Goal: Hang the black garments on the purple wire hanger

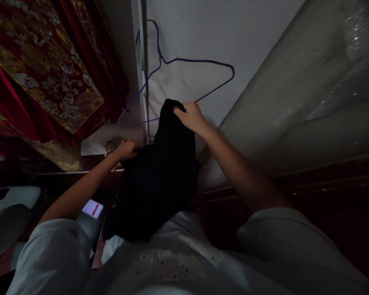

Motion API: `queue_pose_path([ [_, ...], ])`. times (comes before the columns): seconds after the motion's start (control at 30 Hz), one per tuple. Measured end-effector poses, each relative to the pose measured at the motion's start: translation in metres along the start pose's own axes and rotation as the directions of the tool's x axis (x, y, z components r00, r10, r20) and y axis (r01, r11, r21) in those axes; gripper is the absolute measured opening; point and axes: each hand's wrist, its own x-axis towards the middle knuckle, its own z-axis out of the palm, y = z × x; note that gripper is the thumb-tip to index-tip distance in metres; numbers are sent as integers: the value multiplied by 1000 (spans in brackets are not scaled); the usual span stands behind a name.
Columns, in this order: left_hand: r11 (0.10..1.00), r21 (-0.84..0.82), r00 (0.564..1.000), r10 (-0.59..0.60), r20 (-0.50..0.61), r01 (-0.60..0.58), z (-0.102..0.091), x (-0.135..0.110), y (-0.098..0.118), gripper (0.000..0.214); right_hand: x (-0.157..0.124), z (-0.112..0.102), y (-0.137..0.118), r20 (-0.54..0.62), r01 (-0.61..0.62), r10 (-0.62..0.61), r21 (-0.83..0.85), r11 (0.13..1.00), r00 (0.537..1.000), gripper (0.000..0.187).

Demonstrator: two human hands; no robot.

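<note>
A black garment (162, 176) hangs over the bottom bar of a purple wire hanger (199, 60) and drapes down toward my body. My right hand (190, 116) pinches the cloth near its top, close to the bar. Lower and to the left, my left hand (128, 150) grips the garment's left edge, its fingertips partly hidden by the dark cloth. The hanger's hook points up, beside a narrow vertical metal strip (143, 78). Which kind of garment this is cannot be made out in the dim light.
Red cloth with gold and silver embroidery (49, 61) hangs at the left. A large plastic-covered roll or panel (295, 94) leans at the right. A phone with a lit screen (93, 209) lies at lower left, near a pale chair (15, 209). A white wall (212, 28) stands behind the hanger.
</note>
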Motion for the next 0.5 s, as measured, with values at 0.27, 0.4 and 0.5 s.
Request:
queue_pose_path([
  [0.27, 963, -268, 771, -189, -608, 24, -68, -47, -38, 17, 15, -5, 13, -34, -60, 59, -35, 998, 998, 49],
  [0.4, 949, -221, 605, -314, -731, 225, -107, -58, -10, 23, 11, 8, 5, -16, -51, 51, 5, 999, 999, 48],
  [0.5, 938, -192, 552, -327, -767, 289, -122, -52, 2, 23, 3, 13, -2, 16, -69, 69, 58, 996, 998, 45],
])
